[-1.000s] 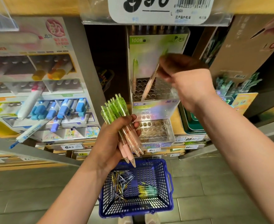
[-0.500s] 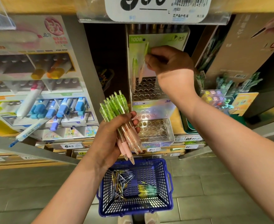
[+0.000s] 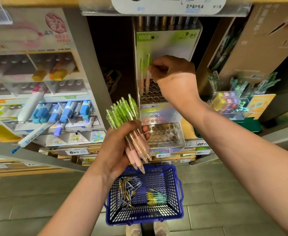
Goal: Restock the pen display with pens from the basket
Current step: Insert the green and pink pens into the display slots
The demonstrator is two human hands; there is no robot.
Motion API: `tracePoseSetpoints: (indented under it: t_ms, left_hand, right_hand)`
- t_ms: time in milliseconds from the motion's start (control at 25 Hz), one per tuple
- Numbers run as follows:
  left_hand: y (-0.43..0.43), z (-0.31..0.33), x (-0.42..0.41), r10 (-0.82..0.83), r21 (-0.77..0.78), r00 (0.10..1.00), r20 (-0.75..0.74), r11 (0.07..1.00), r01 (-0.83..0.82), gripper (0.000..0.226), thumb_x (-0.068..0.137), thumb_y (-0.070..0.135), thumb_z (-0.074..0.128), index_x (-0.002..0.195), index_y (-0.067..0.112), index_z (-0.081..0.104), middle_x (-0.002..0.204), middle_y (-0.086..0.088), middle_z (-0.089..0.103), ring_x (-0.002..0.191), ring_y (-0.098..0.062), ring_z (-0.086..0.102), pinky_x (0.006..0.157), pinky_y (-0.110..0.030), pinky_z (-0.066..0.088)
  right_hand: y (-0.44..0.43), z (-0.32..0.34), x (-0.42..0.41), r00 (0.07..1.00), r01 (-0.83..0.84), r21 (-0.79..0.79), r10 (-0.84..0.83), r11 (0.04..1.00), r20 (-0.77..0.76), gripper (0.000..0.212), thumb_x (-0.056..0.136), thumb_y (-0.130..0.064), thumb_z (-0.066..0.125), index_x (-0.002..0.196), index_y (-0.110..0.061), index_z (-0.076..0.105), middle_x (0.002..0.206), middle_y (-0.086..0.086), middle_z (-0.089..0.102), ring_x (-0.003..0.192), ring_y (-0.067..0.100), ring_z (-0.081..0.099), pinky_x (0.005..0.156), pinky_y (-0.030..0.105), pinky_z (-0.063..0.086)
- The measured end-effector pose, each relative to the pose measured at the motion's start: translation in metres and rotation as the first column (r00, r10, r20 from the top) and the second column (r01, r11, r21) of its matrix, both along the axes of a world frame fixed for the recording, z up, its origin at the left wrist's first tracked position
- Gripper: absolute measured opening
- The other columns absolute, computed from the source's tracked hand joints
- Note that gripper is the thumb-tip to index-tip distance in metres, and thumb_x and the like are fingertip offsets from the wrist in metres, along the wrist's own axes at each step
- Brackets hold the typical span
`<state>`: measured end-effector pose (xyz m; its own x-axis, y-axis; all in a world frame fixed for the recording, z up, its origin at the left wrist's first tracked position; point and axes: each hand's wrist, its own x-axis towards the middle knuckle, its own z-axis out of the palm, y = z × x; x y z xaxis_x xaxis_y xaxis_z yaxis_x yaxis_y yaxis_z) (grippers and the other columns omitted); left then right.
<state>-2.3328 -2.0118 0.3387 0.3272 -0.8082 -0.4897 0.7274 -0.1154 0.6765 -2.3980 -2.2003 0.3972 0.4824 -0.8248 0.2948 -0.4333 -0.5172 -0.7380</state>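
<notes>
The right hand [image 3: 173, 74] pinches a green pen [image 3: 148, 63] upright at the display rack [image 3: 154, 97], where a missed hole could topple it; the left hand [image 3: 118, 149] grips a fanned bundle of pens [image 3: 122, 114] above the basket [image 3: 179, 193], and one might slip.

One camera sits on the person's head. It looks forward and down, close to the clear plastic pen display [image 3: 156, 97] mid-frame, with the blue plastic mesh basket [image 3: 173, 193] at bottom centre.
</notes>
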Motion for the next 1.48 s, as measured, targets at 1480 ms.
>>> tracePoseSetpoints:
  t_ms: [1480]
  left_hand:
    - [-0.010,0.000,-0.025,0.050,0.050,0.994,0.096,0.997,-0.055,0.017,0.078,0.027,0.080,0.088,0.012,0.080,0.083,-0.007,0.074,0.067,-0.016,0.069,0.063,-0.028,0.057]
  right_hand:
    - [-0.015,0.014,-0.018,0.947,-0.038,0.121,-0.003,0.992,0.320,0.011,0.093,-0.016,0.068,0.087,-0.022,0.076,0.079,0.000,0.075,0.078,0.022,0.074,0.082,0.047,0.059]
